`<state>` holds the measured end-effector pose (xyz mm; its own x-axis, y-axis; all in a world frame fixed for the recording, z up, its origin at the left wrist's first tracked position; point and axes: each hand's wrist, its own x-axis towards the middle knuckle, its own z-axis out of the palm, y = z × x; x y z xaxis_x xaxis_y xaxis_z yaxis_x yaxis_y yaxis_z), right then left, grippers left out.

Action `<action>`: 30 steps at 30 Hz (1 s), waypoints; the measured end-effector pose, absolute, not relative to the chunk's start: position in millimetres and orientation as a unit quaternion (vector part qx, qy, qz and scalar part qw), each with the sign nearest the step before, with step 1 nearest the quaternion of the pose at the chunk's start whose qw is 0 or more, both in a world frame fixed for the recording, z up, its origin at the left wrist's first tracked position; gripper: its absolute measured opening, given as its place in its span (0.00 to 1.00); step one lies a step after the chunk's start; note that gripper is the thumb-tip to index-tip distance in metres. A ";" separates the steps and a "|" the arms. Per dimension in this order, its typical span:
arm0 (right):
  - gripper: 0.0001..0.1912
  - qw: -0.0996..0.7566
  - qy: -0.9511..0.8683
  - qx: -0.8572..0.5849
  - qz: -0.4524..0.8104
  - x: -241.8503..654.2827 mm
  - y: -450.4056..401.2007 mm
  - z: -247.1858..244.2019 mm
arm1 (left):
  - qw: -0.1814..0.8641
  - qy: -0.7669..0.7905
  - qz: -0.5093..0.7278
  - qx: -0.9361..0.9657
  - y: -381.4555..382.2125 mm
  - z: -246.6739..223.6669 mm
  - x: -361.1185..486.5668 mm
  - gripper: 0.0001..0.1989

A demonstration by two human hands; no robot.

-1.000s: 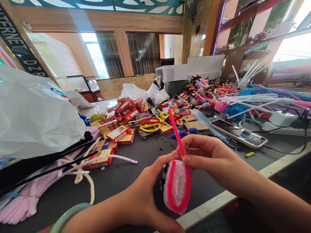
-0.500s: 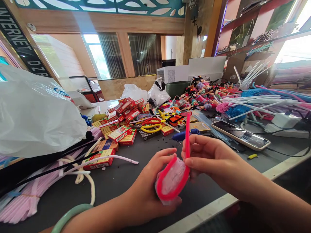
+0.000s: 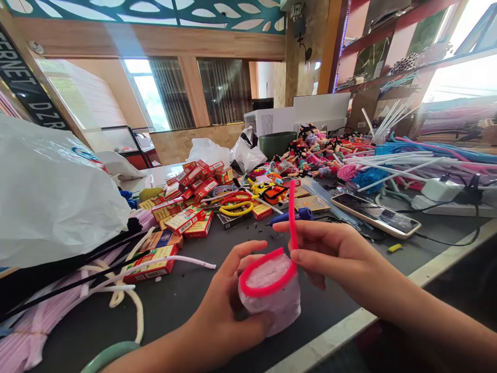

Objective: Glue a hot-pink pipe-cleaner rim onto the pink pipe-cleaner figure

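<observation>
My left hand (image 3: 236,300) is wrapped round a pale pink fuzzy block (image 3: 285,305) with a rounded top, thumb on its near side. A bright pink pipe cleaner (image 3: 267,287) curves along the block's upper rim, and its free end stands straight up at the right. With thumb and fingers, my right hand (image 3: 322,254) pinches this pipe cleaner where it leaves the rim. Just beyond my hands lies a blue glue gun (image 3: 289,217) on the dark table.
Small red boxes (image 3: 190,220) are piled left of centre. Pink pipe cleaners (image 3: 23,331) and a white plastic bag (image 3: 58,191) lie at the left. A phone (image 3: 375,215), a power strip (image 3: 446,204) and a yellow scrap (image 3: 395,248) are at the right. Small dolls (image 3: 310,155) heap behind.
The block has tilted so that its side now faces me below the pink rim. Both hands still hold on; the right still pinches the pipe cleaner. The view has shifted slightly.
</observation>
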<state>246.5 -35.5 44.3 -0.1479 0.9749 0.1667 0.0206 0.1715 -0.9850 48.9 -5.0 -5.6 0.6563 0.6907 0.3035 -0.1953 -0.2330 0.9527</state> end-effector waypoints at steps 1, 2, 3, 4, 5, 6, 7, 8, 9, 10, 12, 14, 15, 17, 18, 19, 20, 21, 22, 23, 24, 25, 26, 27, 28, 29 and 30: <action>0.19 0.495 -0.589 -0.427 0.475 246.6 -35.3 42.9 | 0.594 0.172 0.378 0.689 -4.7 -6.3 48.8 0.34; 0.18 0.498 -0.593 -0.428 0.467 246.9 -35.3 41.8 | 0.597 0.165 0.382 0.686 -4.2 -7.2 48.6 0.34; 0.18 0.499 -0.597 -0.429 0.458 247.1 -35.7 41.0 | 0.601 0.157 0.385 0.682 -3.6 -8.2 48.4 0.33; 0.16 0.498 -0.604 -0.432 0.448 247.4 -36.3 40.5 | 0.607 0.153 0.387 0.677 -3.0 -9.3 48.2 0.32; 0.15 0.496 -0.614 -0.436 0.433 247.7 -37.0 40.3 | 0.611 0.148 0.389 0.674 -2.6 -10.2 48.1 0.32; 0.13 0.492 -0.627 -0.442 0.412 248.0 -37.9 40.3 | 0.613 0.147 0.389 0.672 -2.2 -10.8 48.0 0.31; 0.11 0.489 -0.641 -0.447 0.387 248.2 -38.8 40.5 | 0.612 0.150 0.388 0.673 -2.0 -11.2 47.9 0.31; 0.10 0.486 -0.656 -0.451 0.361 248.4 -39.5 40.7 | 0.607 0.151 0.387 0.677 -1.9 -11.2 47.8 0.30; 0.10 0.483 -0.669 -0.451 0.340 248.5 -40.1 40.9 | 0.600 0.152 0.387 0.684 -1.9 -10.8 47.6 0.30; 0.10 0.483 -0.676 -0.448 0.331 248.4 -40.4 41.0 | 0.590 0.151 0.389 0.692 -1.9 -10.3 47.5 0.31; 0.11 0.489 -0.668 -0.435 0.355 248.2 -40.5 40.6 | 0.564 0.144 0.396 0.710 -1.8 -9.1 47.1 0.32; 0.12 0.497 -0.642 -0.427 0.399 247.8 -39.8 39.6 | 0.541 0.143 0.404 0.724 -1.6 -8.5 46.8 0.32; 0.12 0.500 -0.631 -0.425 0.414 247.7 -39.4 39.0 | 0.534 0.143 0.405 0.728 -1.4 -8.7 46.7 0.32; 0.07 0.498 -0.628 -0.424 0.421 247.7 -38.7 38.0 | 0.538 0.139 0.401 0.728 -1.3 -9.6 46.5 0.31; 0.04 0.496 -0.632 -0.423 0.419 247.8 -38.5 37.9 | 0.546 0.137 0.398 0.725 -1.3 -10.2 46.5 0.31; 0.03 0.492 -0.638 -0.422 0.416 248.0 -38.4 38.0 | 0.554 0.135 0.395 0.720 -1.5 -10.7 46.4 0.32; 0.03 0.490 -0.641 -0.421 0.414 248.2 -38.5 38.3 | 0.559 0.137 0.393 0.717 -1.7 -11.0 46.4 0.32; 0.04 0.491 -0.642 -0.419 0.413 248.2 -38.6 38.9 | 0.562 0.140 0.392 0.714 -2.0 -11.1 46.4 0.32; 0.04 0.492 -0.644 -0.417 0.412 248.2 -38.9 39.4 | 0.564 0.143 0.392 0.713 -2.4 -11.0 46.5 0.32; 0.04 0.493 -0.645 -0.415 0.411 248.1 -39.2 39.8 | 0.564 0.144 0.392 0.712 -2.7 -10.7 46.5 0.32; 0.04 0.493 -0.646 -0.414 0.410 247.9 -39.6 40.0 | 0.565 0.145 0.392 0.711 -2.9 -10.4 46.6 0.32; 0.04 0.493 -0.646 -0.414 0.409 247.7 -40.1 39.9 | 0.568 0.144 0.392 0.710 -3.1 -10.1 46.7 0.32; 0.05 0.496 -0.644 -0.413 0.410 247.3 -40.6 39.5 | 0.569 0.145 0.392 0.708 -3.2 -9.9 46.8 0.32; 0.09 0.503 -0.640 -0.412 0.410 247.0 -41.2 38.8 | 0.569 0.147 0.393 0.707 -3.3 -9.9 46.8 0.32; 0.14 0.513 -0.633 -0.410 0.410 246.7 -41.8 38.0 | 0.567 0.150 0.394 0.707 -3.2 -10.0 46.8 0.32; 0.19 0.525 -0.625 -0.408 0.409 246.4 -42.3 37.1 | 0.566 0.152 0.394 0.708 -3.1 -10.2 46.9 0.32; 0.23 0.538 -0.617 -0.405 0.407 246.1 -42.7 36.4 | 0.565 0.153 0.393 0.709 -3.0 -10.4 46.9 0.31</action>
<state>246.1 -42.7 36.4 -0.0934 0.9378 0.3343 0.0632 0.3407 -0.9381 46.9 -3.0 -10.4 0.6448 0.6610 0.3839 -0.2266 -0.3144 0.9218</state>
